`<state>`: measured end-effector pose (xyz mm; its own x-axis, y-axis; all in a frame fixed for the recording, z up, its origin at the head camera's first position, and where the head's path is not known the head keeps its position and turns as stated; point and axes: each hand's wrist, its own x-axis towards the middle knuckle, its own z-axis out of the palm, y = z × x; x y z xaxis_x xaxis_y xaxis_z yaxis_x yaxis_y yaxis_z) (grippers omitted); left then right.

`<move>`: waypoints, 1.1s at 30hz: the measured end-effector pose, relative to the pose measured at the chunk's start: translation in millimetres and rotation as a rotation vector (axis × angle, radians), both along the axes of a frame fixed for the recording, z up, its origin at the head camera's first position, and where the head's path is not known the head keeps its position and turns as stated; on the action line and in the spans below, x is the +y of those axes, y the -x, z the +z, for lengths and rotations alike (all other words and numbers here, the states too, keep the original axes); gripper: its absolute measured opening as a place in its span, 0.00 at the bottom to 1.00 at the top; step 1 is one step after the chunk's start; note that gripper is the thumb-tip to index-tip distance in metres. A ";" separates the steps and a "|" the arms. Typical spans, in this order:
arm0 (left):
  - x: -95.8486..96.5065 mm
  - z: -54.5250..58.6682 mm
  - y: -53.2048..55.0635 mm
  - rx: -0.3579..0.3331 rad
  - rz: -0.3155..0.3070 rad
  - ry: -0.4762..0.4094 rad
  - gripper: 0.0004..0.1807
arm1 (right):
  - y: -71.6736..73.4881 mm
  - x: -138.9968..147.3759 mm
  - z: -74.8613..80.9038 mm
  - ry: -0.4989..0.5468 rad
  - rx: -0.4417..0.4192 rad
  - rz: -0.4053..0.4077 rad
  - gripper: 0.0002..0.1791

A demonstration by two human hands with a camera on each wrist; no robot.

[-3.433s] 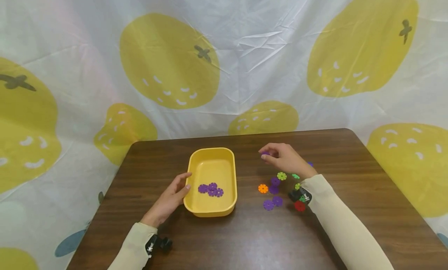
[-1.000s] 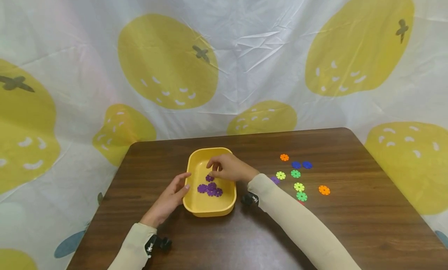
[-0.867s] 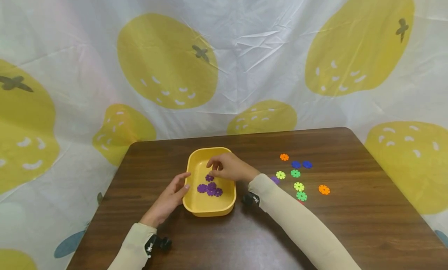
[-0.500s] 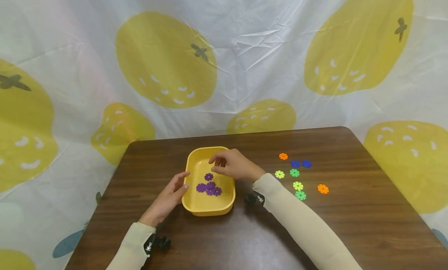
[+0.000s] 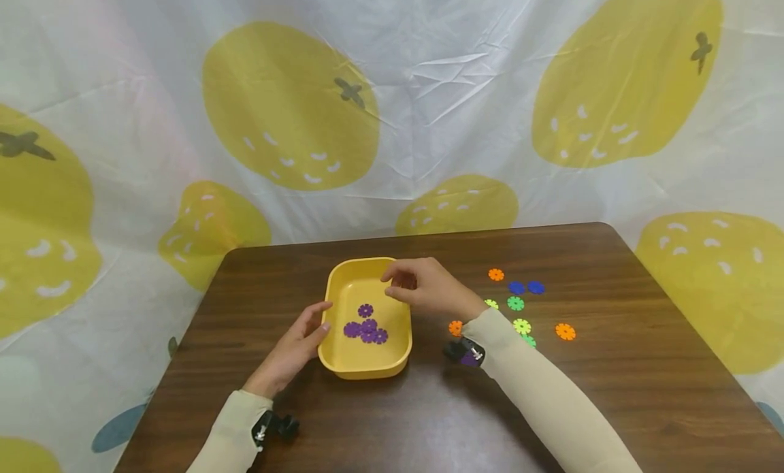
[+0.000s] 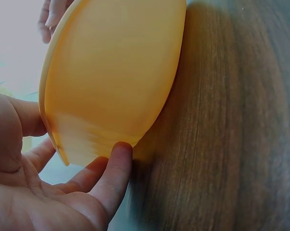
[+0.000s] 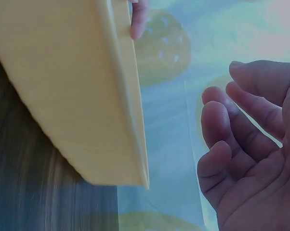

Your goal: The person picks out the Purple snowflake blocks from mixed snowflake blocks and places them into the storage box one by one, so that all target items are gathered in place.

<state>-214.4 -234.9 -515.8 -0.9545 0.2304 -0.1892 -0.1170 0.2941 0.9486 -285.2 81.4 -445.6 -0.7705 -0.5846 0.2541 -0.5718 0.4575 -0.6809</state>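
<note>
The cream-sleeved left arm [image 5: 225, 432] extends forward from the near-left side of the yellow rectangular plastic tray [image 5: 364, 359]. The left hand [image 5: 292, 344] grips the tray's left wall: thumb and index finger at the rim, lower fingers bearing on the outer face. The cream-sleeved right arm [image 5: 551, 398] reaches in from the tray's near-right side. The right hand [image 5: 431, 287] is raised above the tray's right rim, fingers loosely curled, thumb spaced apart from the index fingertip.

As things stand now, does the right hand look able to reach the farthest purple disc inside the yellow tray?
Probably yes. The right hand is near the rim of the yellow tray, its fingers hold nothing, and the farthest purple disc lies uncovered inside, with nothing visible in the way.
</note>
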 end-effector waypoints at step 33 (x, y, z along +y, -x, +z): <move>-0.6 -1.4 -1.5 -0.006 0.002 -0.010 0.28 | -3.8 117.8 -34.4 -0.080 -0.050 -0.134 0.10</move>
<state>-212.9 -235.5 -517.2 -0.9537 0.2304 -0.1930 -0.1237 0.2843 0.9507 -281.4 199.2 -480.0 -0.8533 -0.4928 0.1703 -0.4686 0.5815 -0.6650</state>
